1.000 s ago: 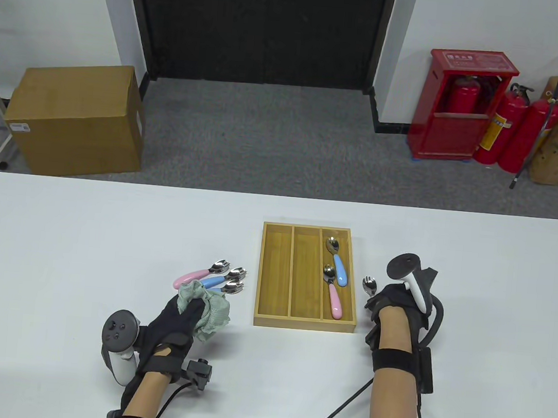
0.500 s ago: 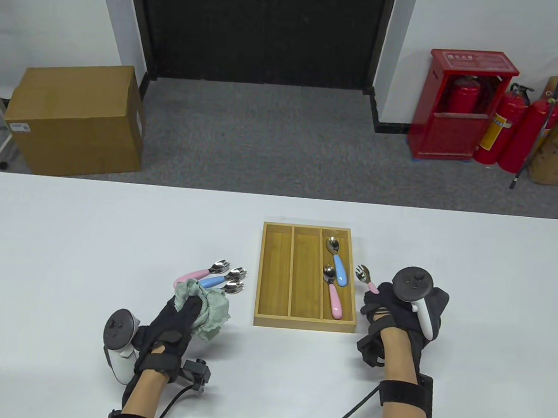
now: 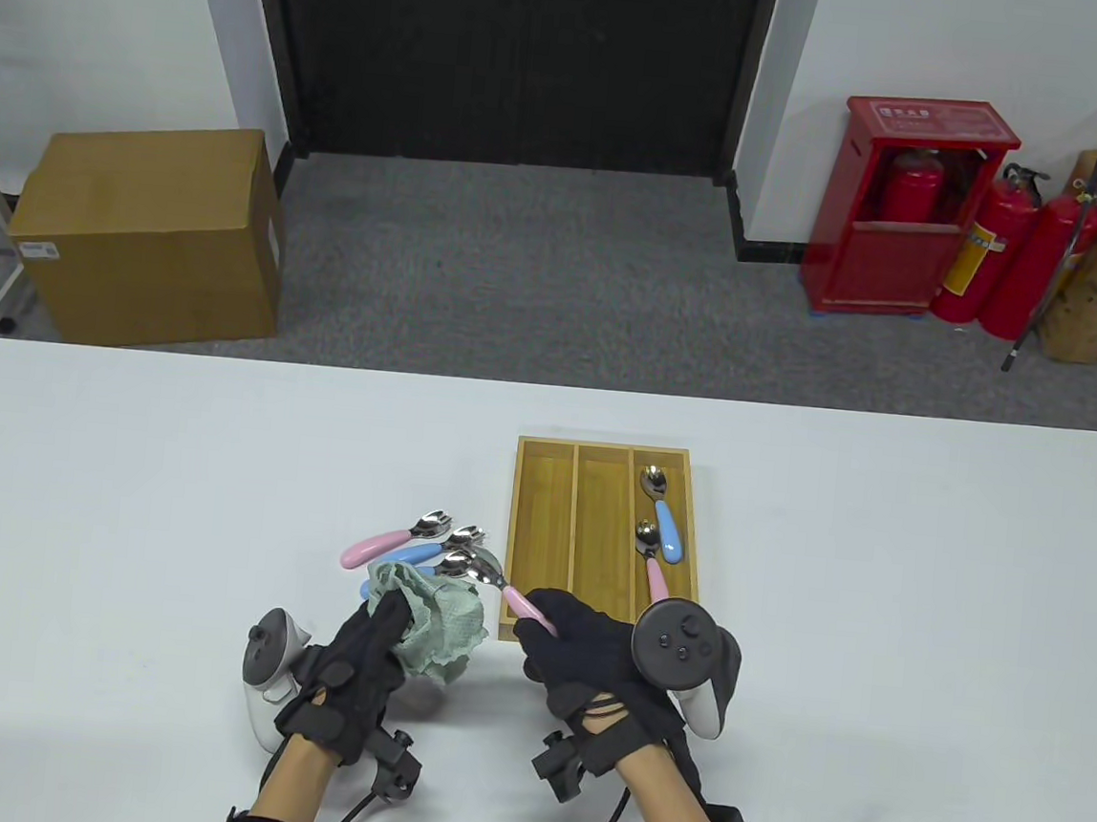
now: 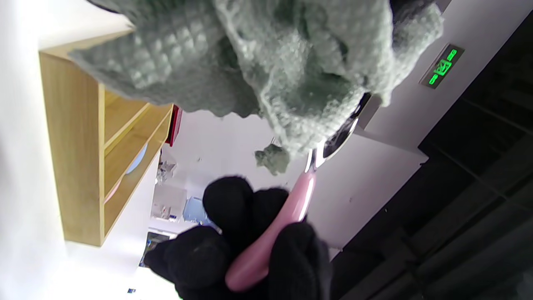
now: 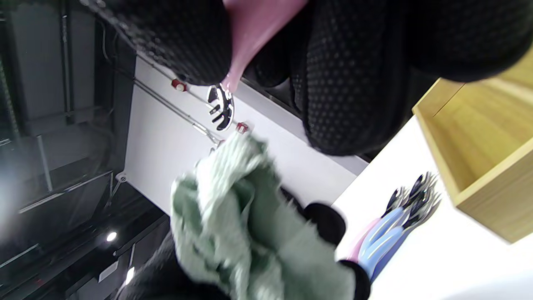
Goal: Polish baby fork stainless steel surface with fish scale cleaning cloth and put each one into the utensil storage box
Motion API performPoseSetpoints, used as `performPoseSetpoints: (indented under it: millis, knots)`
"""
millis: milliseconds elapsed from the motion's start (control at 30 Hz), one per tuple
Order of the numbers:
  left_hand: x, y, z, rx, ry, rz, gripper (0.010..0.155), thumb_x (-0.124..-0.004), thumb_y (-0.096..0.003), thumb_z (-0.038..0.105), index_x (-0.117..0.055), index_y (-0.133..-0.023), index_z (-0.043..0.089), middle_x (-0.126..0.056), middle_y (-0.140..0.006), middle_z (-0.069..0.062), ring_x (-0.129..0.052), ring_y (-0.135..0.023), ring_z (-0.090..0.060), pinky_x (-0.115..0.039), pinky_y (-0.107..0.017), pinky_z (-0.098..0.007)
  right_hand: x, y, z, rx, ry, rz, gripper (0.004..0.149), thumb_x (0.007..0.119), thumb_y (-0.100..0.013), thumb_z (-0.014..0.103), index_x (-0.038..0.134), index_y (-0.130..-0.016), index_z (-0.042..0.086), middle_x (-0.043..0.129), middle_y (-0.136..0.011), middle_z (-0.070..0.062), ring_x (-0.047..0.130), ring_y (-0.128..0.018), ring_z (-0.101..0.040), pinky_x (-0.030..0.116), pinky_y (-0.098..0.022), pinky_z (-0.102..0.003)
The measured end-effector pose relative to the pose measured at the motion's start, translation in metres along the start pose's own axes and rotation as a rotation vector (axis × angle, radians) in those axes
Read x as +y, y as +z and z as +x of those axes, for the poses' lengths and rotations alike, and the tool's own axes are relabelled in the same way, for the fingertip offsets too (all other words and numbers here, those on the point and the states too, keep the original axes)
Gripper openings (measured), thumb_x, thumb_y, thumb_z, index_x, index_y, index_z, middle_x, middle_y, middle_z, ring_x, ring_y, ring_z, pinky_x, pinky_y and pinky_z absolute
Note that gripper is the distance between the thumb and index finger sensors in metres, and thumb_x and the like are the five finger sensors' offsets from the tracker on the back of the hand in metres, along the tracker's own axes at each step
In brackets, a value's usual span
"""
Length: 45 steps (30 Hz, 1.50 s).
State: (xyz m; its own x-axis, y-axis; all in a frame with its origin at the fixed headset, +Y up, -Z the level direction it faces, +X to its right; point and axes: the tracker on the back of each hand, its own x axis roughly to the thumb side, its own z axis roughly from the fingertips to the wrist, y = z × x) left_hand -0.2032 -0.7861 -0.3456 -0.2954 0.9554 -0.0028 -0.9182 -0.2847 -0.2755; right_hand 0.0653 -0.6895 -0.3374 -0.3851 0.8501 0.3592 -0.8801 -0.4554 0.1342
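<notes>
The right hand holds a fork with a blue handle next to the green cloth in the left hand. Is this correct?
Not quite: the fork in the right hand has a pink handle, not blue, as the table view shows. It is indeed next to the green cloth that the left hand holds.

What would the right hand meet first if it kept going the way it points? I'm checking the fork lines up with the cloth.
Most likely the green cloth bunched in the left hand: the right hand aims its pink-handled fork up-left, head just at the cloth, contact unclear.
</notes>
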Motion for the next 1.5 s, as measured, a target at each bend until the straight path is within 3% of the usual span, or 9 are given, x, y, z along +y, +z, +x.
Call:
performPoseSetpoints:
  millis: [333,533,667,967,1100,1267,1400,1500]
  knots:
    - [-0.018,-0.003,-0.009,0.015,0.030,-0.100,0.066,-0.063,-0.0571,0.064,-0.058,-0.106,0.019,-0.082,-0.098,-0.008,-0.074,-0.100,-0.035,-0.054,-0.069,-0.062,0.033,0.006,-0.012,0.045,-0.072,0.209,0.046,0.082,-0.042,0.035,0.084,-0.077,0.005,0.098,-0.054,-0.023,0.100,-0.018,-0.024,0.083,-0.019,-0.052]
    - [-0.030,-0.003,-0.008,0.023,0.035,-0.151,0.063,-0.075,-0.0568,0.058,-0.055,-0.105,0.022,-0.082,-0.099,0.001,-0.077,-0.102,-0.027,-0.057,-0.071,-0.060,0.048,0.009,-0.012,0.040,-0.093,0.287,0.047,0.078,-0.042,0.035,0.083,-0.076,0.004,0.098,-0.049,-0.021,0.099,-0.014,-0.024,0.083,-0.017,-0.052]
    - [-0.038,-0.003,-0.008,0.028,0.161,-0.141,0.052,-0.078,-0.0564,0.048,-0.062,-0.100,0.023,-0.089,-0.092,0.005,-0.085,-0.099,-0.021,-0.060,-0.073,-0.058,0.051,0.013,-0.015,0.043,-0.125,0.292,0.046,0.077,-0.042,0.036,0.083,-0.076,0.005,0.098,-0.049,-0.020,0.099,-0.014,-0.024,0.083,-0.016,-0.052]
    - [-0.023,0.001,0.014,-0.043,-0.044,0.133,0.045,-0.079,-0.0508,0.044,-0.075,-0.092,0.024,-0.099,-0.081,0.005,-0.097,-0.088,-0.015,-0.071,-0.070,-0.050,0.050,0.012,-0.016,0.028,-0.145,0.264,0.047,0.081,-0.041,0.037,0.084,-0.076,0.005,0.099,-0.047,-0.020,0.099,-0.012,-0.022,0.084,-0.016,-0.051]
    - [-0.015,0.004,0.015,-0.057,-0.093,0.200,0.045,-0.080,-0.0495,0.046,-0.077,-0.089,0.026,-0.101,-0.077,0.005,-0.100,-0.084,-0.014,-0.074,-0.068,-0.049,0.054,0.012,-0.015,0.024,-0.118,0.265,0.048,0.081,-0.041,0.037,0.083,-0.076,0.004,0.099,-0.047,-0.020,0.099,-0.012,-0.022,0.084,-0.016,-0.050]
    - [-0.021,0.004,0.010,-0.037,-0.028,0.178,0.047,-0.084,-0.0497,0.047,-0.074,-0.091,0.026,-0.099,-0.078,0.006,-0.099,-0.083,-0.014,-0.073,-0.067,-0.049,0.051,0.010,-0.013,0.013,-0.084,0.257,0.048,0.079,-0.041,0.036,0.084,-0.076,0.003,0.099,-0.046,-0.021,0.098,-0.011,-0.023,0.083,-0.015,-0.051]
    - [-0.030,0.001,0.004,0.022,-0.013,0.060,0.048,-0.083,-0.0526,0.044,-0.068,-0.094,0.025,-0.096,-0.080,0.007,-0.096,-0.086,-0.015,-0.072,-0.068,-0.050,0.045,0.009,-0.017,0.027,-0.100,0.234,0.047,0.078,-0.041,0.036,0.085,-0.075,0.003,0.099,-0.046,-0.022,0.097,-0.010,-0.024,0.082,-0.015,-0.052]
    - [-0.032,0.000,0.005,0.030,-0.022,0.090,0.048,-0.083,-0.0520,0.041,-0.069,-0.094,0.023,-0.096,-0.080,0.004,-0.096,-0.085,-0.017,-0.071,-0.068,-0.052,0.042,0.008,-0.020,0.033,-0.099,0.226,0.047,0.079,-0.040,0.036,0.086,-0.074,0.004,0.100,-0.045,-0.022,0.096,-0.009,-0.024,0.082,-0.014,-0.052]
